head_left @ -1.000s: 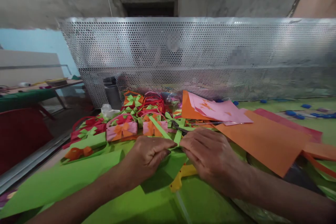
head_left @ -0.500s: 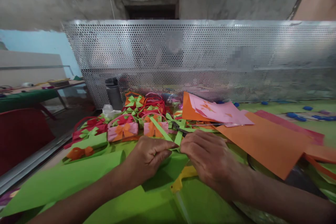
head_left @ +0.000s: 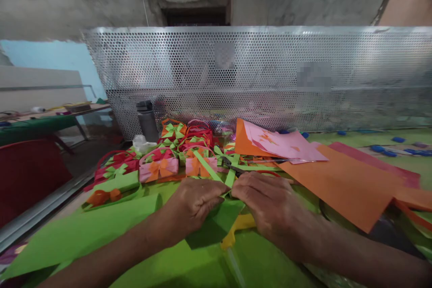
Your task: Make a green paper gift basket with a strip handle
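Both hands meet at the front middle, pinching the top edge of a folded piece of green paper [head_left: 214,228]. My left hand [head_left: 192,202] has thumb and forefinger closed on the paper's left side. My right hand [head_left: 268,207] grips the right side with curled fingers, its fingertips partly hidden. Under the paper and right hand lies a yellow tool that looks like a glue gun [head_left: 243,222], partly covered. Just behind the hands are green paper strips [head_left: 206,164] and scissors [head_left: 232,166] with dark blades and a red handle.
Small paper bags with bows [head_left: 158,168] crowd the table behind my left hand. A large green sheet [head_left: 81,229] lies at left. Orange sheets [head_left: 344,184] and pink sheets [head_left: 286,144] spread at right. A grey bottle [head_left: 147,121] stands before a perforated metal panel [head_left: 263,58].
The hands stay together at the same spot. The green paper has tilted slightly between them, and the left fingers have shifted a little along its edge.
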The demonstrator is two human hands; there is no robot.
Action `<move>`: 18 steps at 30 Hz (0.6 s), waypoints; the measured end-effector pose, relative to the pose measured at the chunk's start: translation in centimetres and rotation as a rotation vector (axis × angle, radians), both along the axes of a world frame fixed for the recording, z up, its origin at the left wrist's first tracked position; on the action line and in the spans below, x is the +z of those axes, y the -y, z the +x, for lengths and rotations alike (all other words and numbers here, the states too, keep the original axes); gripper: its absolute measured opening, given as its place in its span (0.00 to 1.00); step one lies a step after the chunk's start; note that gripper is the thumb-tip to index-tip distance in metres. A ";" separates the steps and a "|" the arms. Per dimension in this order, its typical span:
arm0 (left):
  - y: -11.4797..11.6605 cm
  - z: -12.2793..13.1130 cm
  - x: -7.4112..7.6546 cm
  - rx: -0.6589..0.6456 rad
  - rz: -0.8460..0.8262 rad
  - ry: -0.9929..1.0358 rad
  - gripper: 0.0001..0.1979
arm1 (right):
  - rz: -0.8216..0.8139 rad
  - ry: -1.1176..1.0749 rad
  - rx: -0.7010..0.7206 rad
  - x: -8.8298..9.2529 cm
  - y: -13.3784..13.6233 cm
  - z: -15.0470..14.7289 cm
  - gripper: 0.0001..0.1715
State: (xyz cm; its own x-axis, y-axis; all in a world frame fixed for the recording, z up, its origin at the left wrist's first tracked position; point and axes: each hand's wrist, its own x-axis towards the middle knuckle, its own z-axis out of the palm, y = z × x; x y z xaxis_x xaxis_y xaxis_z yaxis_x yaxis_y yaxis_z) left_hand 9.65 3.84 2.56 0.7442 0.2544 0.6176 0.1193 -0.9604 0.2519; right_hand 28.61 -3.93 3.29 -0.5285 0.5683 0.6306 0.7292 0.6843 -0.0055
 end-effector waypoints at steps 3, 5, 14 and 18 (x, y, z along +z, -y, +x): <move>-0.2 -0.1 -0.1 -0.003 0.015 0.005 0.10 | -0.040 -0.021 -0.017 0.1 0.1 -0.1 0.19; -0.2 -0.1 -0.1 -0.002 0.027 0.011 0.09 | -0.062 -0.038 -0.023 0.1 0.1 -0.1 0.16; 0.1 0.0 0.0 -0.029 0.025 -0.053 0.13 | -0.089 -0.006 -0.080 0.0 0.0 -0.3 0.08; 0.3 -0.1 0.3 -0.050 0.041 -0.067 0.13 | -0.076 0.027 -0.104 -0.1 0.0 -0.2 0.08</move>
